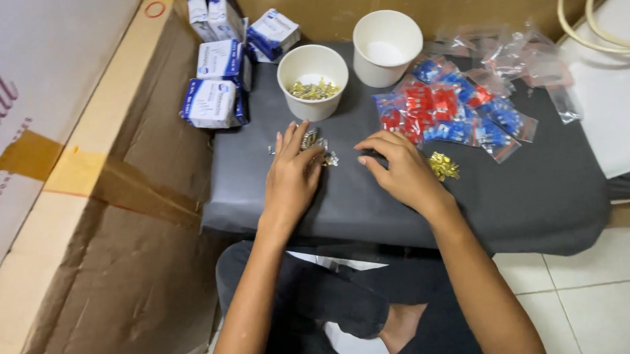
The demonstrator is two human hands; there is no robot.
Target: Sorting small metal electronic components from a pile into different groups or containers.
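Landmark: the nearer white paper cup (313,81), which is holding brass-coloured metal pieces, is standing on the dark grey bench (371,196).
Left hand (292,172): it is lying palm down just in front of that cup, fingers spread flat and gripping nothing; the fingertips are pressing on a small scatter of shiny metal pieces (314,145).
Right hand (397,168): it is resting in front and to the right of the cup, fingers curled loosely with the tips on the bench; I cannot tell whether anything is pinched in its grip.
Loose brass cluster (443,166): it is lying just right of the right hand, further from the cup.
Doing it well: I judge that sorting such tiny parts is calling for light fingertip pressure, sliding a few at a time and keeping them away from the bench edge.
Materials: the pieces are looking hard, glossy and jagged; the bench cover is looking matt and slightly soft.
Second cup (387,47): it is standing behind and right of the landmark and is showing only white inside.
Bags (452,109): clear crinkly plastic packets of red and blue bits are lying to the right of the cup.
Boxes (217,86): about 5 small white-and-blue cartons are sitting left of the cup.
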